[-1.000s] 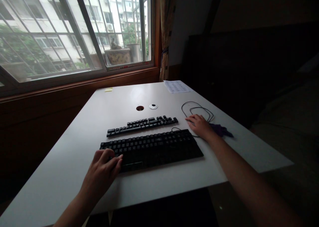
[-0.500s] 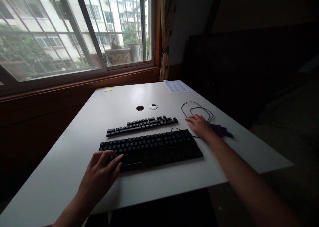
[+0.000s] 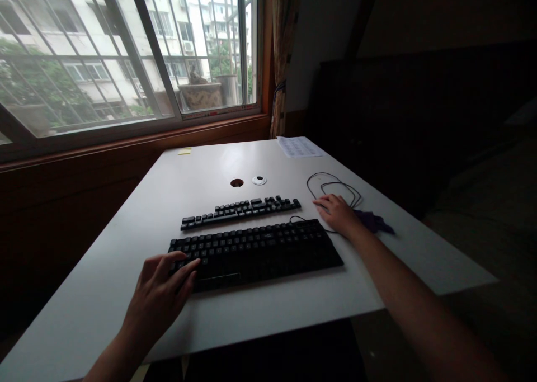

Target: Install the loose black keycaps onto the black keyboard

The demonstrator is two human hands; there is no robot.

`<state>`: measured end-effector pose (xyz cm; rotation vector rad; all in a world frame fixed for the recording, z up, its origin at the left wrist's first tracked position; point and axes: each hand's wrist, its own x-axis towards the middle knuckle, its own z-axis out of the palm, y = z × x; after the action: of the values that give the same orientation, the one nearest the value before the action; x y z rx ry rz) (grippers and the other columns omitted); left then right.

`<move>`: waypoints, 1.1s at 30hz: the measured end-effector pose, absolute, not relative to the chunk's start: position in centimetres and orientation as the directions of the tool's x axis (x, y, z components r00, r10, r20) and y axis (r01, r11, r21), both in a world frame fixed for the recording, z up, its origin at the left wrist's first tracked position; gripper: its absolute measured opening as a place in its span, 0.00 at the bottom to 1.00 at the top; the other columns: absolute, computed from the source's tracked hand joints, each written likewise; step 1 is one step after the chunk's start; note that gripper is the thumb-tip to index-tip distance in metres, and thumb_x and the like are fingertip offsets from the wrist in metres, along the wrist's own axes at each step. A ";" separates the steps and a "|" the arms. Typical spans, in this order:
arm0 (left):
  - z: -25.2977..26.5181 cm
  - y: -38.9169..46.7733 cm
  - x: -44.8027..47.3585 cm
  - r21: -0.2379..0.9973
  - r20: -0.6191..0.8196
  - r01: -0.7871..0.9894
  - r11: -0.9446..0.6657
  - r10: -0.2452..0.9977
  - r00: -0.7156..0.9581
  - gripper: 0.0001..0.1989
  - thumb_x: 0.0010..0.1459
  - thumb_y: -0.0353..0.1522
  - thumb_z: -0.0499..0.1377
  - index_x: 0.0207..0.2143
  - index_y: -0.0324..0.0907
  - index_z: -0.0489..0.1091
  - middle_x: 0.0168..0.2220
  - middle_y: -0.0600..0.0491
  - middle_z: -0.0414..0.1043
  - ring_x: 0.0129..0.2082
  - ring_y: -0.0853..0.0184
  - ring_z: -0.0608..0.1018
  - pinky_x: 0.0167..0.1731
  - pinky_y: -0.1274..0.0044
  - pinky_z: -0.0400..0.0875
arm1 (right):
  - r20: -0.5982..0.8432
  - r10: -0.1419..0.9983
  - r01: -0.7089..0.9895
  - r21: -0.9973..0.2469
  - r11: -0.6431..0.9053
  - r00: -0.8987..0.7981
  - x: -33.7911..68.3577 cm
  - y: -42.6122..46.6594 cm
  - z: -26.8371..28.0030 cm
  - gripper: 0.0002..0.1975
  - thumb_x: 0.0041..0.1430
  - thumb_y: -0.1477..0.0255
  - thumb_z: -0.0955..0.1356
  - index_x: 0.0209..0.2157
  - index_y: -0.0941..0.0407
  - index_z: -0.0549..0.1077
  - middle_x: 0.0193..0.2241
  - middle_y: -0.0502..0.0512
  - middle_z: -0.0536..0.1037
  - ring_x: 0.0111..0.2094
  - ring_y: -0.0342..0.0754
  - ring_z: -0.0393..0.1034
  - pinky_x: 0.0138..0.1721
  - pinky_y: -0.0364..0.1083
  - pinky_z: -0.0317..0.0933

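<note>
A black keyboard point(image 3: 268, 253) lies on the white table point(image 3: 251, 309). Its far rows and left side carry keys, while the near part looks dark and bare. My left hand point(image 3: 163, 287) is over the keyboard's left front end, thumb and fingers apart, the tips touching or just above the keys. Behind the keyboard stand rows of loose black keycaps point(image 3: 241, 211). Beyond the keyboard's right end, my right hand point(image 3: 338, 214) lies palm down with its fingers stretched out over the tabletop. What lies under its palm is hidden. By its wrist is a purple cloth point(image 3: 375, 222).
A looped black cable point(image 3: 354, 192) lies just beyond my right hand. Farther back are a round hole point(image 3: 237, 183), a white ring-shaped cover point(image 3: 259, 180), printed paper point(image 3: 300, 146) and a yellow note point(image 3: 184, 151). A barred window point(image 3: 126, 63) rises behind the table.
My left hand has shifted slightly left, uncovering a key by its thumb. My right hand keeps its place on the table. The whole view has moved a little.
</note>
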<state>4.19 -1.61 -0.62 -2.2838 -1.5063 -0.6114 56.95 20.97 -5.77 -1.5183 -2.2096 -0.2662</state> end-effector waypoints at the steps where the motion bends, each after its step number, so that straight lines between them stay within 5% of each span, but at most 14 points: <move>1: -0.6 -1.5 3.9 -0.046 0.523 0.918 -0.393 0.774 0.358 0.15 0.69 0.37 0.59 0.55 0.54 0.78 0.55 0.46 0.71 0.52 0.54 0.72 0.52 0.61 0.76 | 0.462 0.836 0.922 -0.090 0.377 -0.297 57.0 21.0 -5.8 0.18 0.68 0.67 0.64 0.54 0.51 0.81 0.49 0.61 0.78 0.49 0.59 0.71 0.55 0.58 0.65; 24: 0.7 -0.5 4.1 -0.016 0.457 0.874 -0.485 0.774 0.438 0.16 0.68 0.40 0.61 0.56 0.60 0.77 0.60 0.49 0.68 0.56 0.51 0.70 0.55 0.56 0.75 | 0.472 0.831 0.921 -0.095 0.379 -0.294 57.0 21.0 -5.9 0.18 0.68 0.66 0.64 0.53 0.51 0.81 0.49 0.61 0.78 0.48 0.58 0.71 0.55 0.57 0.66; 33: 2.6 3.3 3.1 0.102 0.576 0.842 -0.529 0.722 0.384 0.09 0.68 0.37 0.62 0.47 0.52 0.81 0.49 0.50 0.75 0.49 0.59 0.73 0.51 0.66 0.71 | 0.474 0.831 0.924 -0.083 0.373 -0.293 56.9 21.0 -5.9 0.18 0.68 0.67 0.64 0.53 0.53 0.81 0.49 0.61 0.78 0.49 0.59 0.71 0.56 0.56 0.65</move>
<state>3.11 3.28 2.59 -2.4337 -1.3980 -0.8524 56.91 21.03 -5.91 -1.5169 -2.1983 -0.2853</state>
